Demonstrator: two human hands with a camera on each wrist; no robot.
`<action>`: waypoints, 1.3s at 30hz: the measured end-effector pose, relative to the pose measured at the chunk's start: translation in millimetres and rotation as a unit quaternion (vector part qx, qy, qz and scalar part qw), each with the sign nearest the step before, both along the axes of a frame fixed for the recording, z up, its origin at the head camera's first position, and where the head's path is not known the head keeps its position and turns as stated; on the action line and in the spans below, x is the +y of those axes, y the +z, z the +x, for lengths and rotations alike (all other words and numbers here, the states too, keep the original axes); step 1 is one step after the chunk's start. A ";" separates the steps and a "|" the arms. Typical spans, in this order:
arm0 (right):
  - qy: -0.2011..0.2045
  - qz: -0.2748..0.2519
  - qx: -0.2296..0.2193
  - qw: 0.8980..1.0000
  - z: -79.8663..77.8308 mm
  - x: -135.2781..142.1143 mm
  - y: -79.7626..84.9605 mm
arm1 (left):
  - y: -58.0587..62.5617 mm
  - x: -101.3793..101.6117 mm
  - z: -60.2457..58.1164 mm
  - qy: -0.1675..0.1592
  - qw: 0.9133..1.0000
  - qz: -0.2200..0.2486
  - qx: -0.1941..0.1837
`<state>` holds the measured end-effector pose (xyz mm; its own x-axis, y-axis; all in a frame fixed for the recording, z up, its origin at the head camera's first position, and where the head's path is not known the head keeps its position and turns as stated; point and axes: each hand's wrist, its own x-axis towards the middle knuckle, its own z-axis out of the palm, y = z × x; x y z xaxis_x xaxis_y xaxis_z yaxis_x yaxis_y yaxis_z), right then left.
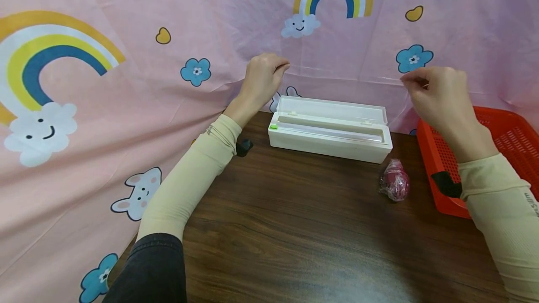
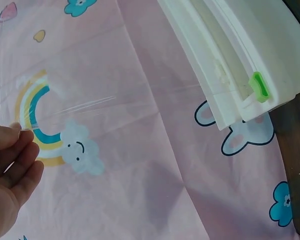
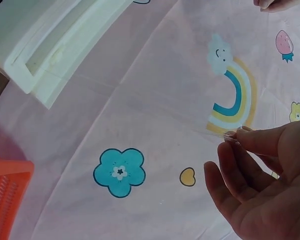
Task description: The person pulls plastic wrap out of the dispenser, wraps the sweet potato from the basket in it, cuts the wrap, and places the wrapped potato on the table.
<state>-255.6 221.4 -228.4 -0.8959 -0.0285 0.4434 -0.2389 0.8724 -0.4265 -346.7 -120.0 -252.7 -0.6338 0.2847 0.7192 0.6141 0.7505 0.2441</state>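
Observation:
A sheet of clear cling film is stretched between my two raised hands, faint against the pink cloth. My left hand pinches one corner between thumb and forefinger. The other end is pinched by my right hand, whose remaining fingers curl loosely in the right wrist view. Below and between the hands stands a white cling film dispenser, its lid tipped back. A green slider sits at its left end. On the table in front of the dispenser's right end lies a round reddish-purple thing wrapped in clear film.
A red plastic basket stands at the right, under my right forearm. Behind the dark wooden table, a pink cloth printed with rainbows and flowers hangs at the back and down the left side.

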 end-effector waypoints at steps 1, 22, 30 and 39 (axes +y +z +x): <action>-0.001 0.001 0.001 1.000 0.3 0.2 0.2 | 0.4 0.2 0.4 0.000 1.000 0.001 -0.002; 0.008 0.001 0.022 1.000 11.4 3.9 2.0 | 7.4 1.8 15.3 -0.015 1.000 0.000 0.018; 0.021 0.008 0.030 0.999 24.9 5.0 -0.2 | 5.5 -1.5 34.7 -0.023 0.999 -0.007 0.026; 0.029 0.043 0.044 0.998 46.0 6.2 -8.4 | -2.5 -7.1 72.7 -0.058 0.997 -0.031 0.030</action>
